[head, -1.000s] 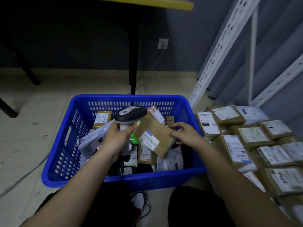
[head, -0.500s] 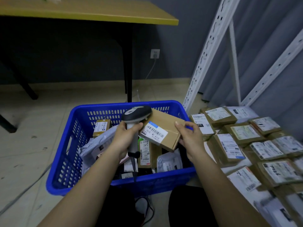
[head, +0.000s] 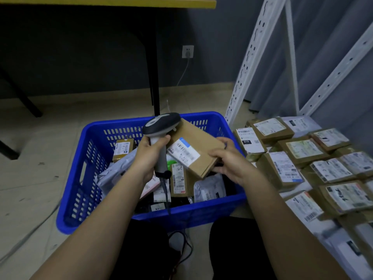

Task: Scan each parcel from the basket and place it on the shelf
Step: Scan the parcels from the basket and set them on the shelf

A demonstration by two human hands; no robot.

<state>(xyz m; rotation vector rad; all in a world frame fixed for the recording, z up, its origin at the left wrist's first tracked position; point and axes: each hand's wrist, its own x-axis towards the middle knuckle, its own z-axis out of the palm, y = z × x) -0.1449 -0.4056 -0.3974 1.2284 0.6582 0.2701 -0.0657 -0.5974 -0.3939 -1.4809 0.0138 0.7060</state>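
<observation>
The parcel (head: 198,147), a flat brown cardboard box with a white label (head: 183,152), is held tilted above the blue basket (head: 80,174), label side up. The print on the label is blurred and cannot be read. The far corner of the box is hidden behind the head of the scanner (head: 161,126), and its near right edge is covered by fingers. Other parcels in the basket are partly hidden under the two arms (only pieces of grey bags and small boxes show). The shelf (head: 302,126) at the right is cut off by the picture edge, with many labelled boxes lying on it.

Compared with half a second ago, the box is turned a little more toward the person and its label sits lower, closer under the scanner head; the scanner itself is almost in the same place.

The left hand (head: 150,156) grips the scanner handle with curled fingers, and the head points at the label. The right hand (head: 226,158) pinches the right end of the parcel, thumb on top and fingers beneath. Both forearms reach forward over the near rim of the basket.
</observation>
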